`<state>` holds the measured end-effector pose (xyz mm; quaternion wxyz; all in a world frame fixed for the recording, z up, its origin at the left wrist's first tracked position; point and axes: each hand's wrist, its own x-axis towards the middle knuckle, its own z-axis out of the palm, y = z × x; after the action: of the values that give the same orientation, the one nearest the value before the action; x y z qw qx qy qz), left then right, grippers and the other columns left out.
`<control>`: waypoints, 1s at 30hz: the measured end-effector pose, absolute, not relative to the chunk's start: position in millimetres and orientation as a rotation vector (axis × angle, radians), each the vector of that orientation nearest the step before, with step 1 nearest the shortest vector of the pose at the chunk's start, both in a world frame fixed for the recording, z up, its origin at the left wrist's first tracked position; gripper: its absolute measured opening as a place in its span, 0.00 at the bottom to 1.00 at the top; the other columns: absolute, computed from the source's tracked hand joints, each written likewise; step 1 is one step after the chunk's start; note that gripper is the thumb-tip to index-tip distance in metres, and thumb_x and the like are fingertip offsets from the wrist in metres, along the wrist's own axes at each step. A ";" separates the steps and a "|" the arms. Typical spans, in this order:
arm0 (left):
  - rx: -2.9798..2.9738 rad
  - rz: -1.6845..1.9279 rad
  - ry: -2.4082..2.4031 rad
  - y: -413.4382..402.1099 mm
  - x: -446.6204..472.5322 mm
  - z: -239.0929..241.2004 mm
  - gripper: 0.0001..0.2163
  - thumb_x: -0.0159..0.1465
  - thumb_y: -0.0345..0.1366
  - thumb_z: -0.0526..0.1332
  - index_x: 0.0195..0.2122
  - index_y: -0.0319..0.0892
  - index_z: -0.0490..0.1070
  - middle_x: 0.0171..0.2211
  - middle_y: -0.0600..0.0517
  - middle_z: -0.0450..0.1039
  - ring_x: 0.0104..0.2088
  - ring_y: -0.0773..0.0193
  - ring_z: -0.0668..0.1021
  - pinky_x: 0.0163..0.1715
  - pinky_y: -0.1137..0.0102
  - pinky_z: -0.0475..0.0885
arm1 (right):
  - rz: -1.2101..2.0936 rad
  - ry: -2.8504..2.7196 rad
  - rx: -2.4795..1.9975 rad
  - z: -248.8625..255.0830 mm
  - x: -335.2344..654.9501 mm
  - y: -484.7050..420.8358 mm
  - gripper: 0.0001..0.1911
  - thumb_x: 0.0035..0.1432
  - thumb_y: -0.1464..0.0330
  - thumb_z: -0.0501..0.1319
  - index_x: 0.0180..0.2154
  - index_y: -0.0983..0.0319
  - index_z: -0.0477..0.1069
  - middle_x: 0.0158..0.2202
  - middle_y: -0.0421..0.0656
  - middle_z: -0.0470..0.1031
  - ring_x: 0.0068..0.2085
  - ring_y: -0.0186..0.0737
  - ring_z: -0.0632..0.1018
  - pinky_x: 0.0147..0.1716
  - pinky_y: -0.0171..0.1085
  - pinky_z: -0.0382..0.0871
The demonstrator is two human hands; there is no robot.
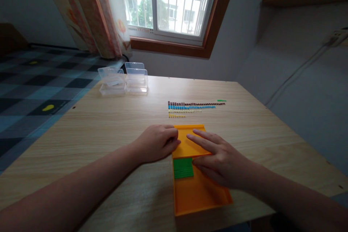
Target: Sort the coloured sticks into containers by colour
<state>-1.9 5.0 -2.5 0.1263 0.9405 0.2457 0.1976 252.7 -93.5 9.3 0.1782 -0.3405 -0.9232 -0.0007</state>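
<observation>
An orange two-part tray [201, 208], like an opened flat box, lies on the table in front of me. My left hand [159, 141] is closed at the left edge of its far part, fingers curled over the rim. Above the tray's right side is my right hand [217, 152], its fingers stretched out and apart. A green ridged block of thin strips [183, 168] rests in the near part, against the left wall and the divider. My right thumb side is close to the block's right edge; whether they touch I cannot tell.
Beyond the tray lie rows of small brown pieces [195, 103], blue pieces [190, 107] and yellow pieces [175, 116], with a few green pieces [221, 100] at the right. Clear plastic boxes [136, 83] stand open at the table's far left. A checkered bed [49, 79] adjoins the table.
</observation>
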 end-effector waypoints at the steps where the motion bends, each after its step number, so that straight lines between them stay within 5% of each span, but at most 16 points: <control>1: 2.738 0.575 0.716 5.0 -2.0 -2.5 0.10 0.69 0.35 0.58 0.29 0.43 0.67 0.29 0.53 0.72 0.27 0.64 0.72 0.28 0.70 0.62 | 0.000 -2.611 -0.964 9.2 252.6 -93.4 0.12 0.66 0.71 0.59 0.42 0.57 0.83 0.69 0.52 0.65 0.70 0.60 0.65 0.64 0.59 0.66; 8: 2.736 0.574 0.723 4.8 -1.6 -2.0 0.10 0.68 0.35 0.58 0.29 0.43 0.66 0.28 0.53 0.72 0.27 0.64 0.72 0.27 0.70 0.61 | 0.017 -2.571 -0.946 9.4 255.7 -92.9 0.13 0.65 0.72 0.59 0.42 0.57 0.83 0.69 0.52 0.65 0.71 0.58 0.63 0.64 0.58 0.64; 19: 2.723 0.567 0.710 5.3 -2.4 -1.8 0.10 0.69 0.36 0.57 0.29 0.43 0.66 0.29 0.53 0.72 0.27 0.64 0.72 0.27 0.69 0.62 | 0.169 -2.669 -0.856 24.0 276.2 -92.4 0.14 0.53 0.73 0.64 0.39 0.53 0.84 0.72 0.39 0.60 0.74 0.57 0.54 0.71 0.61 0.46; 30: 2.720 0.574 0.715 3.9 -1.4 0.5 0.10 0.69 0.35 0.57 0.29 0.43 0.66 0.28 0.53 0.71 0.26 0.64 0.71 0.27 0.70 0.61 | 0.141 -2.667 -0.878 17.7 268.4 -90.2 0.11 0.59 0.71 0.65 0.41 0.54 0.84 0.71 0.46 0.61 0.74 0.57 0.56 0.70 0.61 0.51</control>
<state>-1.4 3.9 0.5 0.1353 0.9389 0.2468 0.1982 268.4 -90.2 17.7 0.1644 -0.3079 -0.9358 0.0495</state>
